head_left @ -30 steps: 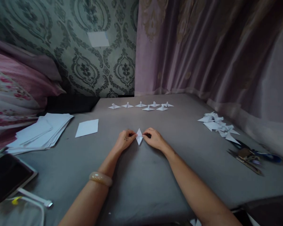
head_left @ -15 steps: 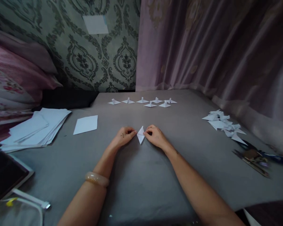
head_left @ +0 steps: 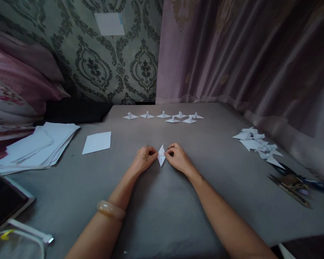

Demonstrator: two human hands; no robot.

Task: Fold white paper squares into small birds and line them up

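Observation:
Between my two hands is a small piece of white folded paper (head_left: 161, 157), shaped like a narrow diamond with a crease across its middle. My left hand (head_left: 145, 158) pinches its left corner between thumb and forefinger. On the opposite corner, the fingertips of my right hand (head_left: 177, 157) are closed in the same way. A pale bangle (head_left: 110, 210) circles my left forearm. Farther back on the grey tabletop (head_left: 162, 216) stand several folded paper birds (head_left: 163, 114) in two uneven rows.
A square white sheet (head_left: 97, 142) lies left of my hands, beside a stack of paper (head_left: 40, 145). At lower left are a dark-screened tablet (head_left: 5, 201) and a white cable (head_left: 29, 232). On the right sit a heap of folded paper (head_left: 256, 144) and scissors (head_left: 313, 183).
My left hand has come slightly right and now grips the paper's left corner, where a small gap showed before. The right hand stays nearly in place; the view has shifted a little.

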